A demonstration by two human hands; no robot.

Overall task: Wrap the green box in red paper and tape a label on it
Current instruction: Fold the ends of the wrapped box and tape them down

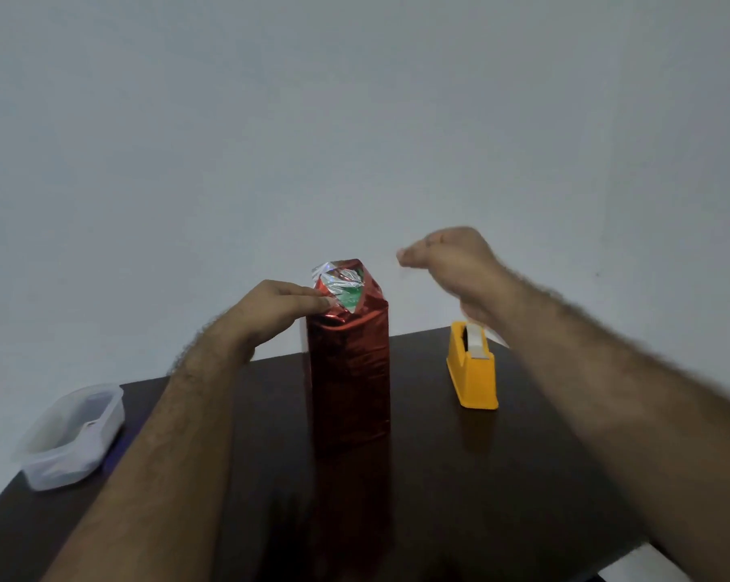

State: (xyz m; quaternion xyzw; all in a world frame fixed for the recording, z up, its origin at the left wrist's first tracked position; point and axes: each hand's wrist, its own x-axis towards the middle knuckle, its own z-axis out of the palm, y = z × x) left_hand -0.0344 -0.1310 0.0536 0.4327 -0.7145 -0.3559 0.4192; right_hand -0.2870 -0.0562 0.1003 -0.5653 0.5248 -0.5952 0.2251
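Head view: tall box (348, 371), stiff under slippery red paper (346, 325), is steadied at its top by the left hand (279, 308); right hand (451, 266) is curled, contents unclear.

The green box (350, 297) is standing upright mid-table, sheathed in shiny red paper (348, 371); its top flaps are gaping, apparently showing silver lining and green.
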